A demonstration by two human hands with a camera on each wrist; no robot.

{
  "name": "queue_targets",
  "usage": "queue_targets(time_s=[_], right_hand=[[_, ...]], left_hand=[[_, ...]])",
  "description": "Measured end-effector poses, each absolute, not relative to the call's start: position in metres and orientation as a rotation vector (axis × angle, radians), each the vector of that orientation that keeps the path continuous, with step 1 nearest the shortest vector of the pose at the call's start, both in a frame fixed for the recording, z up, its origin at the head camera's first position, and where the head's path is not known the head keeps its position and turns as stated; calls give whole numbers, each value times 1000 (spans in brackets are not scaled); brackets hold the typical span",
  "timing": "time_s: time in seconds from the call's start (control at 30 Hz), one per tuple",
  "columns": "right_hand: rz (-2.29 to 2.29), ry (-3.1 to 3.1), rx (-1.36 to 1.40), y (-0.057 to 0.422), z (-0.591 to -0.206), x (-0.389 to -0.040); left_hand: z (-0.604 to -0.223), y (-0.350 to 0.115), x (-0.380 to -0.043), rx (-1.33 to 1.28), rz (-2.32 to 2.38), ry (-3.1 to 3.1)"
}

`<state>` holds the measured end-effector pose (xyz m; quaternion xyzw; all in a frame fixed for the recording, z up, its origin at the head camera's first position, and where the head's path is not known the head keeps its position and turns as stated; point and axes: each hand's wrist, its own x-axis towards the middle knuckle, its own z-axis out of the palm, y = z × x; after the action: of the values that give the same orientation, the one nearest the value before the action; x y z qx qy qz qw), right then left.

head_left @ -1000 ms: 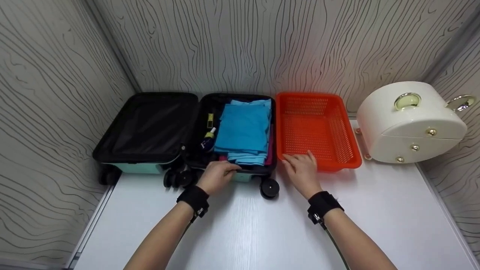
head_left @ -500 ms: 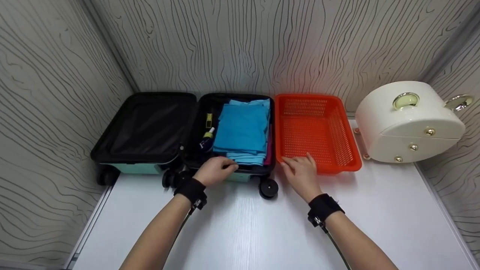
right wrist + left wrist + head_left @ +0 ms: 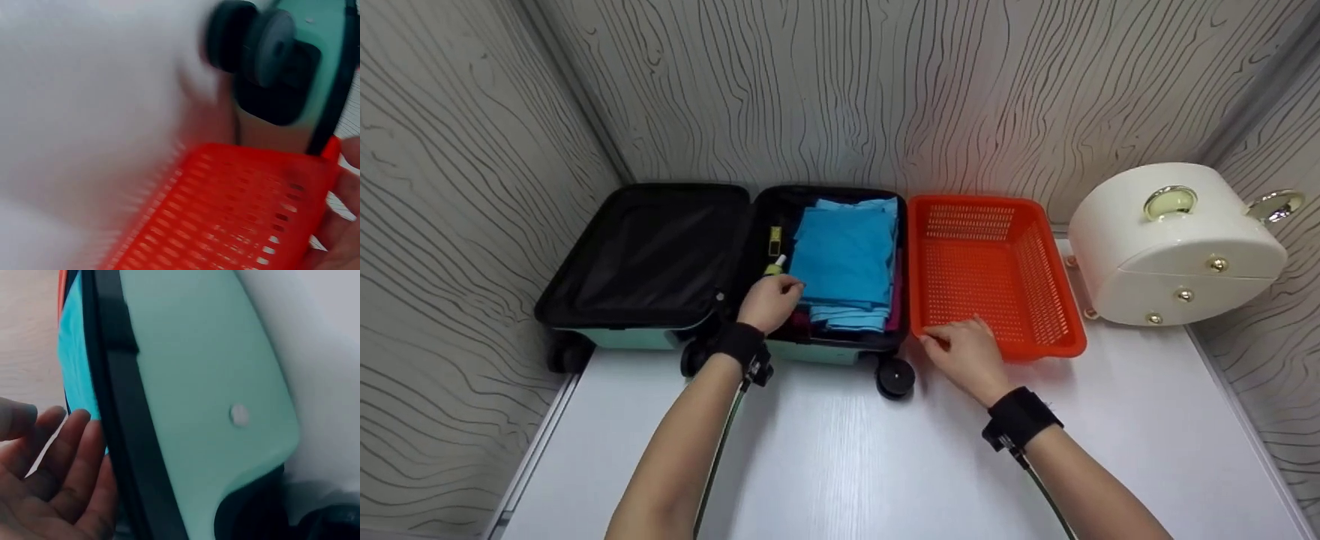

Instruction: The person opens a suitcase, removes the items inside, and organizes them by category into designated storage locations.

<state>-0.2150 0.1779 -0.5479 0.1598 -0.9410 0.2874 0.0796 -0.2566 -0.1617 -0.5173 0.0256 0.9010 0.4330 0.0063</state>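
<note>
My left hand (image 3: 769,304) is over the front left of an open suitcase's packed half (image 3: 817,352), beside a stack of folded blue clothes (image 3: 844,251). In the left wrist view its fingers (image 3: 76,439) are loosely bent and hold nothing, near the suitcase's black rim. A dark bottle with a yellow-green neck and white cap (image 3: 777,264) is partly hidden behind this hand. My right hand (image 3: 966,356) grips the front left corner of a red plastic basket (image 3: 915,270), thumb and fingers about the rim. The basket holds nothing visible.
The suitcase's other half (image 3: 649,255), black inside, lies at the left. A small yellow-and-black item (image 3: 775,240) is beside the clothes. A cream case with gold knobs (image 3: 1177,247) stands at the right. Patterned walls (image 3: 840,90) enclose the white table (image 3: 840,450).
My left hand has moved from the suitcase's front edge up and left, over its inside near the bottle. The red basket has slid slightly toward me with my right hand on its corner.
</note>
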Motion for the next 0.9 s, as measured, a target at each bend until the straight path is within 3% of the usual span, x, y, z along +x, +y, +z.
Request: queue_targets(time_s=[0.23,0.43,0.6,0.9], right_hand=[[969,-2839,423,162,-511,-247],[1624,-2778,354,131,-487,-273],[1936,-2826,168,107,-488,-286],[1841,-2856,12,84,-505,-291]], left_hand=[[-506,-165,-274,-65,1364,2708],[-507,-167,-283,-191,1394,2530],[-515,-164,-287,-257,1417,2435],[-530,-151,-296,-483,1574,2424]])
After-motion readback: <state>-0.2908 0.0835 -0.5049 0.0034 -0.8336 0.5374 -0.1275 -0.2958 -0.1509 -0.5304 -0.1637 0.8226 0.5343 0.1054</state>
